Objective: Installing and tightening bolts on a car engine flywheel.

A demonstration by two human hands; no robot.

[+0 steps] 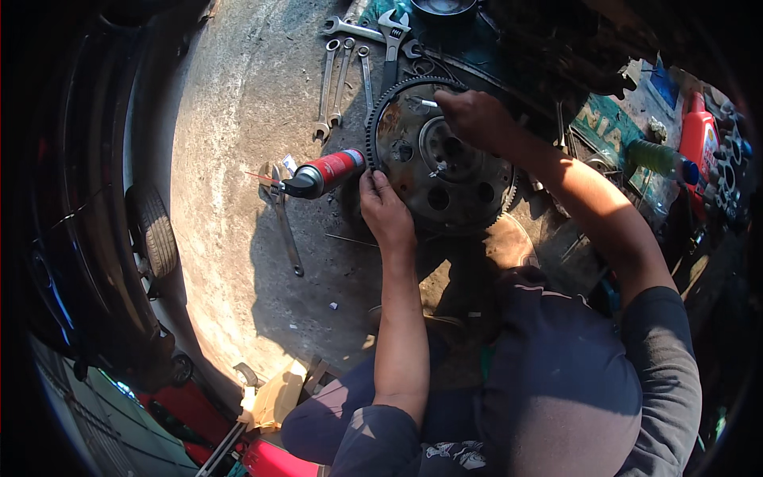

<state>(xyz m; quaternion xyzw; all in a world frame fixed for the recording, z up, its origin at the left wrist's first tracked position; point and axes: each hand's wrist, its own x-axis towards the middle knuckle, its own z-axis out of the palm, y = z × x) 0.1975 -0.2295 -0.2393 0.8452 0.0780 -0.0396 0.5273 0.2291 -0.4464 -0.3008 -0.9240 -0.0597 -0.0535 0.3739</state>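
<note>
Because the wheel seems heavy, hold its rim where the left hand pinches; the right hand grips a stick.

Big pale capitals on green sheet, upper right of frame, only a few letters showing clearly. Printed labels on red bottle, right side, and red spray can, left of centre, too small to read. White shirt print, bottom middle, maybe no words
</note>
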